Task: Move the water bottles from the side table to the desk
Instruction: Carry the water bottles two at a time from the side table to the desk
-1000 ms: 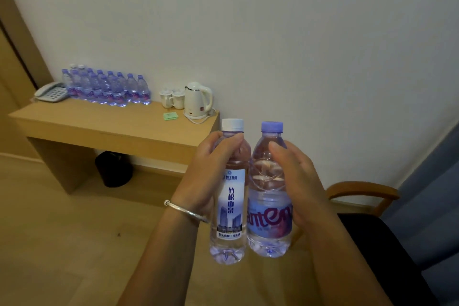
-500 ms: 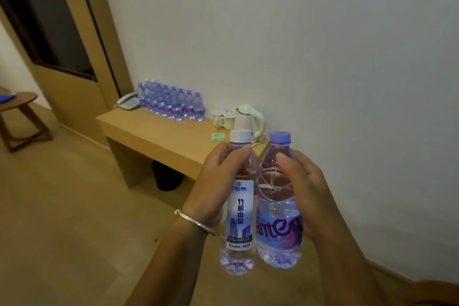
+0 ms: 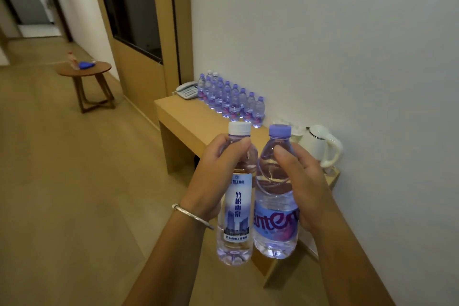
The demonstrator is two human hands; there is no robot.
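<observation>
The left hand has its grip curled round the white-capped bottle, the right hand round the purple-capped bottle. Both bottles stand upright, long axes vertical, caps up, sides touching, held in the air in front of the worktop. On that worktop, against the wall, stands a cluster of upright bottles, between a telephone and a white kettle

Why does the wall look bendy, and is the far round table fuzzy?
Head view: the wide-angle lens bows the white wall and doorframe; the distant round wooden side table is soft and dim, while the two clear plastic bottles in the hands are sharp.
</observation>
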